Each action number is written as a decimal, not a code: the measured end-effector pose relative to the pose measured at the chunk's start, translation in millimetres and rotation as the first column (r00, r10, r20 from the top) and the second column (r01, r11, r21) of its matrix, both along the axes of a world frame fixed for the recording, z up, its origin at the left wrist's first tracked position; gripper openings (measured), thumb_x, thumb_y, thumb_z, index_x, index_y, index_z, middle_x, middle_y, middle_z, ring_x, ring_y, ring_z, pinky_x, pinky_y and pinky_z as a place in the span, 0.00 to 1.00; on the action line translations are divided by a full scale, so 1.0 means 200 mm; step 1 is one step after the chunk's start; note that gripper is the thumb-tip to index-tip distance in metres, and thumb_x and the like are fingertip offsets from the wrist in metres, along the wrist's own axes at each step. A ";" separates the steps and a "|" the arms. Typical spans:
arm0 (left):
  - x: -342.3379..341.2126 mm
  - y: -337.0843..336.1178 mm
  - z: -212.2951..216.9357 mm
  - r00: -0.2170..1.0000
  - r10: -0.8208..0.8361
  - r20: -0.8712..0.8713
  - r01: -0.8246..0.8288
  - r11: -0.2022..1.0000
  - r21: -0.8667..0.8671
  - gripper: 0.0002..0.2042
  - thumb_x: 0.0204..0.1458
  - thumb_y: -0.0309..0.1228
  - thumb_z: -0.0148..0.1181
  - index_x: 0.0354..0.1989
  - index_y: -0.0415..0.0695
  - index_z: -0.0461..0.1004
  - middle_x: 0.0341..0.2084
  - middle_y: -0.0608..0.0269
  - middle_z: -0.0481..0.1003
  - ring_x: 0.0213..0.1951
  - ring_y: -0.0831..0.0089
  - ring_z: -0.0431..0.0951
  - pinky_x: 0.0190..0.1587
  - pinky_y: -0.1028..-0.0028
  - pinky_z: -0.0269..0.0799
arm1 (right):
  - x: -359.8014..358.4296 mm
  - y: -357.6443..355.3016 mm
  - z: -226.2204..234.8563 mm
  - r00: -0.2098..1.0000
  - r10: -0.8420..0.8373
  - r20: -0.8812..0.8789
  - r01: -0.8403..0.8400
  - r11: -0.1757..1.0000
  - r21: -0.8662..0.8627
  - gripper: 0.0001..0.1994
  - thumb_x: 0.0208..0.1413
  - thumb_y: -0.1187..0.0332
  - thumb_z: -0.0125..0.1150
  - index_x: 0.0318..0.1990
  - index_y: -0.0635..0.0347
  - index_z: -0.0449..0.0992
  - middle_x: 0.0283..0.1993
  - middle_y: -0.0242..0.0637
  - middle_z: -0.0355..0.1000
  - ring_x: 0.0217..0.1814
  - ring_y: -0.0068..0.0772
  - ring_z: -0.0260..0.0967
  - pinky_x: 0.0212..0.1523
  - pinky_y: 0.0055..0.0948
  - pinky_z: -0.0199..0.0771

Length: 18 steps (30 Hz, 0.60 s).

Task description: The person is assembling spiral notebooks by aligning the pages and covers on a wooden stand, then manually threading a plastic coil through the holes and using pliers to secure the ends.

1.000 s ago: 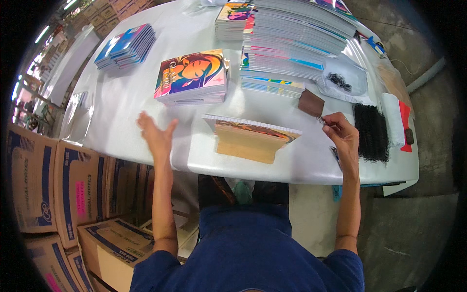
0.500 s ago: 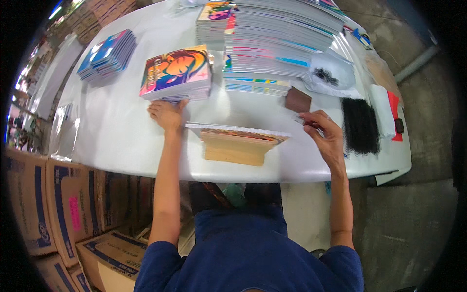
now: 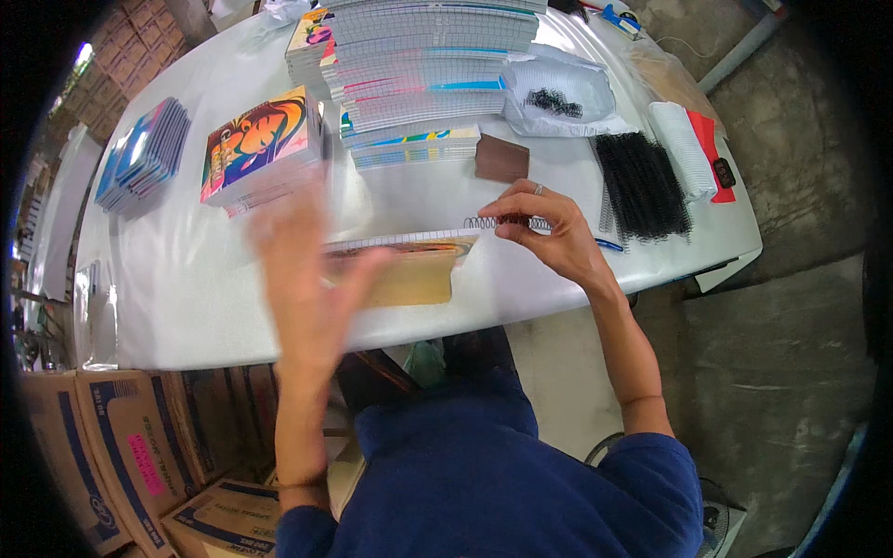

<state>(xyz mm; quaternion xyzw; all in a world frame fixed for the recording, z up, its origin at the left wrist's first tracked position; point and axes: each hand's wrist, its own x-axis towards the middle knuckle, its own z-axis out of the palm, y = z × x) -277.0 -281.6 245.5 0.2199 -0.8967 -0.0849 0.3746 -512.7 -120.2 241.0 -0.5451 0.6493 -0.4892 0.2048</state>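
My right hand (image 3: 549, 228) pinches a black spiral binding coil (image 3: 479, 223). One end of the coil is at the right end of the white gridded edge of a notebook (image 3: 472, 238); I cannot tell whether it is threaded in. The notebook rests against a tan, wooden-looking block (image 3: 409, 282) near the table's front edge. Over the notebook's left end is my left hand (image 3: 302, 270), blurred by motion. Its thumb is spread away from the fingers, and nothing shows in it.
Beyond the notebook stand a stack of colourful-covered notebooks (image 3: 260, 139), a tall pile of page blocks (image 3: 419, 102) and a brown block (image 3: 502, 159). Blue-covered notebooks (image 3: 144, 153) are at left. Black coils (image 3: 642, 186) lie at right, near a white wrapper (image 3: 558, 74). Cartons (image 3: 130, 446) stand lower left.
My left hand has left the notebook stack and come nearer, over the notebook's left end. My right hand has brought the coil to the notebook's right end. The view has shifted.
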 end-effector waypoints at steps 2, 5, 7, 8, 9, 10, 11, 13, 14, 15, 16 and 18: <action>-0.17 0.14 0.06 0.985 -0.017 0.173 0.043 0.988 -0.149 0.39 0.46 0.45 0.66 0.67 0.47 0.59 0.65 0.52 0.59 0.66 0.56 0.59 0.67 0.53 0.47 | 0.00 -0.01 0.02 1.000 0.012 0.006 -0.012 1.000 0.008 0.14 0.49 0.83 0.63 0.42 0.55 0.81 0.33 0.30 0.70 0.34 0.21 0.65 0.35 0.23 0.67; -0.30 0.16 0.04 0.964 -0.120 0.237 0.173 0.960 -0.218 0.32 0.50 0.46 0.61 0.63 0.47 0.64 0.62 0.54 0.65 0.65 0.53 0.62 0.65 0.54 0.55 | 0.00 0.02 0.03 0.999 0.002 -0.033 -0.002 1.000 -0.007 0.14 0.49 0.82 0.63 0.43 0.55 0.81 0.34 0.30 0.71 0.34 0.22 0.65 0.35 0.23 0.66; -0.33 0.12 -0.01 0.943 -0.177 0.281 0.215 0.971 -0.109 0.30 0.51 0.46 0.60 0.62 0.47 0.65 0.57 0.57 0.70 0.60 0.55 0.67 0.62 0.54 0.60 | -0.01 0.01 0.02 0.998 0.028 -0.055 -0.030 0.999 -0.038 0.14 0.50 0.82 0.63 0.43 0.55 0.81 0.34 0.30 0.71 0.35 0.22 0.65 0.35 0.24 0.66; -0.34 0.11 -0.03 0.931 -0.207 0.301 0.232 0.972 -0.049 0.29 0.52 0.45 0.59 0.61 0.47 0.66 0.55 0.58 0.72 0.58 0.56 0.70 0.60 0.55 0.63 | -0.02 0.01 0.02 0.999 0.030 -0.029 -0.031 0.999 -0.018 0.14 0.50 0.81 0.63 0.43 0.55 0.81 0.34 0.30 0.71 0.35 0.23 0.65 0.35 0.24 0.66; -0.35 0.10 -0.04 0.938 -0.198 0.285 0.225 0.972 -0.066 0.28 0.52 0.45 0.58 0.61 0.47 0.66 0.54 0.59 0.73 0.57 0.57 0.72 0.59 0.55 0.64 | -0.02 0.00 0.02 0.999 0.033 -0.003 -0.033 0.999 0.002 0.13 0.49 0.81 0.63 0.43 0.55 0.81 0.34 0.31 0.71 0.35 0.23 0.65 0.35 0.25 0.65; -0.36 0.10 -0.05 0.945 -0.187 0.269 0.216 0.973 -0.082 0.28 0.53 0.45 0.58 0.61 0.47 0.66 0.53 0.59 0.74 0.56 0.58 0.73 0.58 0.56 0.66 | -0.02 0.00 0.03 0.999 0.037 0.024 -0.038 0.999 0.021 0.13 0.49 0.80 0.64 0.43 0.55 0.82 0.34 0.31 0.71 0.35 0.23 0.65 0.35 0.25 0.65; -0.37 0.10 -0.05 0.952 -0.178 0.249 0.208 0.973 -0.101 0.27 0.53 0.45 0.57 0.61 0.47 0.66 0.53 0.60 0.74 0.54 0.58 0.74 0.57 0.57 0.68 | -0.05 0.00 0.03 0.997 0.076 0.007 -0.076 0.995 0.062 0.14 0.49 0.81 0.64 0.43 0.56 0.81 0.35 0.32 0.71 0.35 0.24 0.65 0.35 0.25 0.66; -0.37 0.10 -0.04 0.942 -0.213 0.258 0.237 0.970 -0.062 0.28 0.52 0.44 0.58 0.61 0.48 0.66 0.53 0.59 0.74 0.55 0.58 0.74 0.57 0.57 0.68 | -0.11 0.02 0.02 0.988 0.155 -0.022 -0.150 0.978 0.146 0.15 0.49 0.82 0.63 0.45 0.58 0.80 0.37 0.32 0.71 0.35 0.25 0.66 0.36 0.25 0.67; -0.37 0.10 -0.04 0.937 -0.227 0.264 0.247 0.968 -0.043 0.28 0.52 0.44 0.59 0.61 0.48 0.66 0.53 0.59 0.74 0.55 0.58 0.74 0.57 0.58 0.68 | -0.10 0.01 0.04 0.982 0.155 -0.106 -0.143 0.983 0.113 0.14 0.50 0.81 0.62 0.44 0.59 0.79 0.36 0.34 0.71 0.35 0.27 0.66 0.36 0.26 0.68; -0.37 0.10 -0.04 0.939 -0.225 0.261 0.244 0.969 -0.045 0.28 0.51 0.43 0.59 0.61 0.48 0.66 0.53 0.59 0.74 0.55 0.58 0.74 0.57 0.58 0.68 | -0.07 0.00 0.07 0.970 0.151 -0.190 -0.138 0.987 0.081 0.13 0.50 0.81 0.62 0.44 0.60 0.78 0.35 0.35 0.71 0.35 0.28 0.67 0.36 0.27 0.68; -0.37 0.10 -0.04 0.940 -0.223 0.259 0.243 0.969 -0.047 0.28 0.51 0.42 0.60 0.61 0.48 0.66 0.53 0.58 0.74 0.55 0.57 0.74 0.57 0.57 0.68 | -0.04 -0.01 0.08 0.952 0.143 -0.272 -0.135 0.990 0.048 0.12 0.51 0.80 0.61 0.44 0.61 0.77 0.34 0.37 0.71 0.34 0.30 0.67 0.36 0.27 0.69; -0.36 0.11 -0.04 0.938 -0.234 0.256 0.251 0.967 -0.036 0.28 0.50 0.41 0.61 0.61 0.48 0.66 0.52 0.58 0.74 0.55 0.57 0.74 0.56 0.57 0.69 | 0.00 0.01 0.09 0.942 0.087 -0.323 -0.088 0.996 0.013 0.10 0.51 0.77 0.61 0.43 0.59 0.74 0.33 0.39 0.70 0.34 0.38 0.69 0.35 0.33 0.69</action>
